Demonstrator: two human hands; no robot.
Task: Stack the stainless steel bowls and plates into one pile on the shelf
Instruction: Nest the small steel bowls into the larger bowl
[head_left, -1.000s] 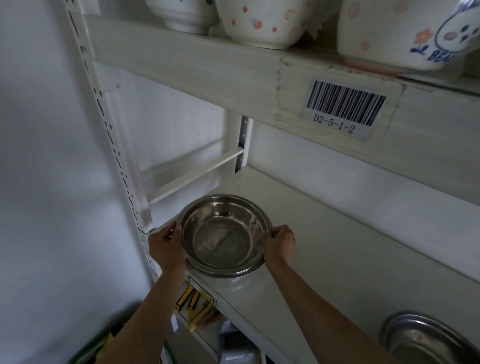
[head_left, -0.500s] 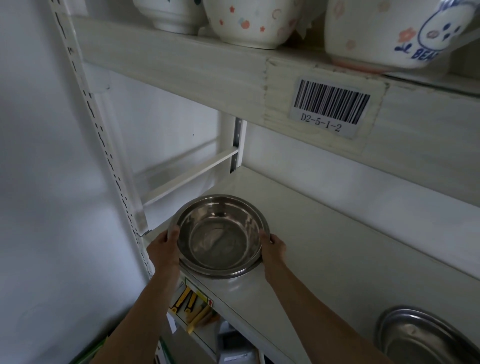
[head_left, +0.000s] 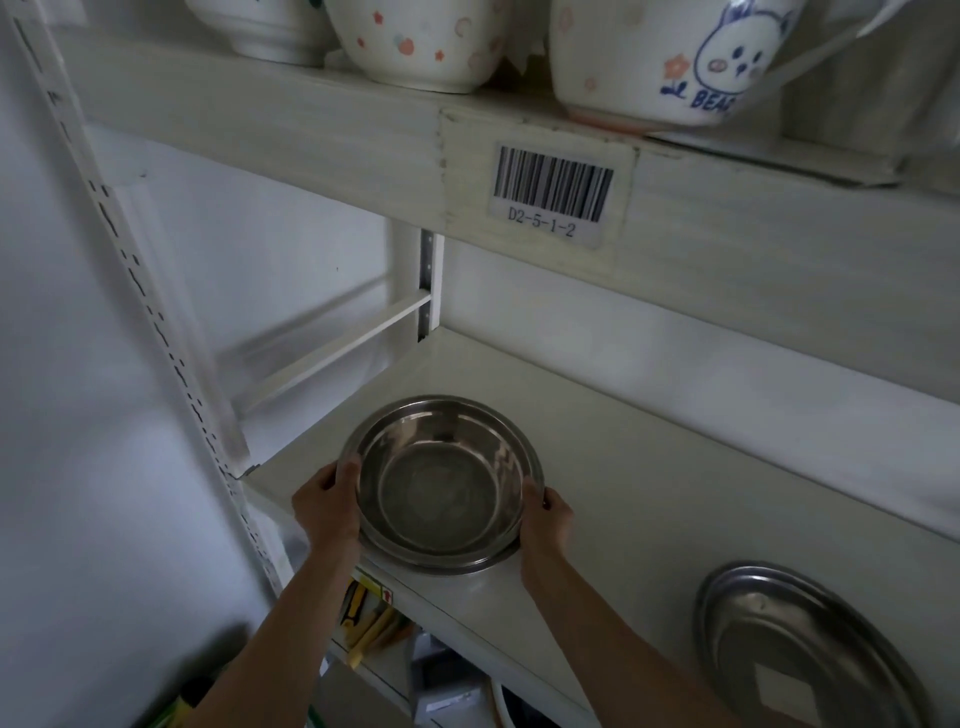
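Left hand (head_left: 328, 506) and right hand (head_left: 546, 519) curl fingers around the rim of a round stainless steel bowl (head_left: 441, 483) on a white shelf (head_left: 649, 467).

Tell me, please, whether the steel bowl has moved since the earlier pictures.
Yes: the bowl has slid rightwards, away from the shelf's left front corner and nearer the plate.

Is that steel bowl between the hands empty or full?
Empty. The bowl sits upright on the shelf, and its bare, shiny bottom shows. Two rims show at its near edge, so it looks nested in another.
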